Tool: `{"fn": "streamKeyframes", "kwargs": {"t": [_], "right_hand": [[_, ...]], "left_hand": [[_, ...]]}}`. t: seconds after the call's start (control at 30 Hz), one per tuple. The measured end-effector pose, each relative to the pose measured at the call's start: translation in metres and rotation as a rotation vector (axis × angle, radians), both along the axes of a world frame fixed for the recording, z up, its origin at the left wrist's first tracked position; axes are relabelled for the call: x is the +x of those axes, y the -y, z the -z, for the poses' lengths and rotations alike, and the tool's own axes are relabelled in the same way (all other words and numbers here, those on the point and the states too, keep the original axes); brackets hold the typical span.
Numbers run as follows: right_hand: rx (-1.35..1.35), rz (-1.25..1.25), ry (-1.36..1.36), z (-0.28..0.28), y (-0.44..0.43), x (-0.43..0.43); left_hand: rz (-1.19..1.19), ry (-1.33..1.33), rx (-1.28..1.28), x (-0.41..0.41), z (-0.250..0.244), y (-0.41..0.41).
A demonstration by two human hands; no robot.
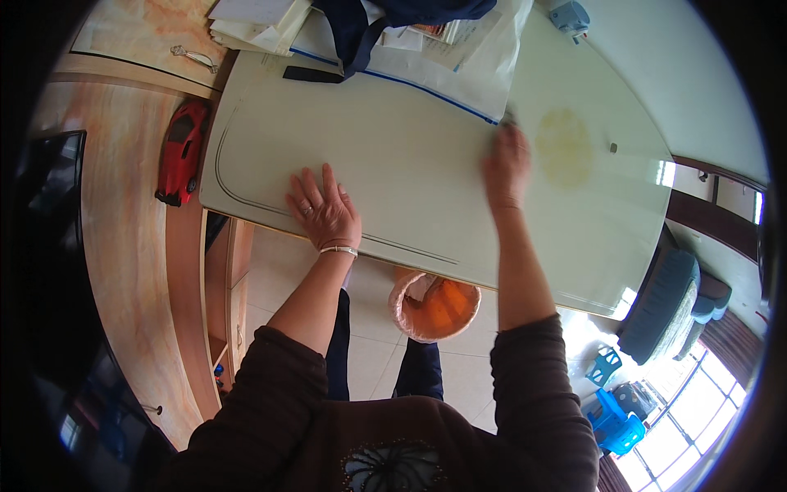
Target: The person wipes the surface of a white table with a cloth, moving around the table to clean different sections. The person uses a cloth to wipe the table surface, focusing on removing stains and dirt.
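My left hand [326, 209], with a ring and a bracelet, rests palm down on the pale glass-like tabletop [406, 184], its fingers somewhat apart. Farther right, my right hand [508, 163] is blurred, its fingers curled by the corner of a clear zip bag [473, 101] with a blue seal. Something small and dark shows at its fingertips; blur hides what it is and whether it is held. Papers show in or under the bag. Dark blue fabric with a strap [356, 52] lies over it. Right of this hand is a yellowish round patch [564, 149] on the tabletop.
A stack of papers [252, 24] sits at the far left, near a red toy car [182, 150] on a wooden cabinet ledge. Below the table's near edge stands a lined orange bin [435, 306]. A blue-grey object [570, 18] is at the far right, a small piece [613, 147] nearer.
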State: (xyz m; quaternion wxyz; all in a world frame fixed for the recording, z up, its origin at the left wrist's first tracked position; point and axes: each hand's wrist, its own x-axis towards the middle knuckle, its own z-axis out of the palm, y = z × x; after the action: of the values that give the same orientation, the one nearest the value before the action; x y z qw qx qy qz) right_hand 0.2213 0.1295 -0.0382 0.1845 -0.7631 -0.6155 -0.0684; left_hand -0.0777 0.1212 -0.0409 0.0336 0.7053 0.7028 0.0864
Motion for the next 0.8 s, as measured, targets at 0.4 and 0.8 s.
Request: {"fn": "streamKeyframes", "kwargs": {"t": [0.4,0.8], "right_hand": [[-0.035,-0.342,-0.256,-0.009,-0.019,-0.192],[0.009,0.268,0.006,0.007,0.056,0.049]], "left_hand": [[0.004,-0.059,-0.014,0.001,0.007,-0.002],[0.008,-0.002,-0.014,0.004,0.004,-0.004]]}}
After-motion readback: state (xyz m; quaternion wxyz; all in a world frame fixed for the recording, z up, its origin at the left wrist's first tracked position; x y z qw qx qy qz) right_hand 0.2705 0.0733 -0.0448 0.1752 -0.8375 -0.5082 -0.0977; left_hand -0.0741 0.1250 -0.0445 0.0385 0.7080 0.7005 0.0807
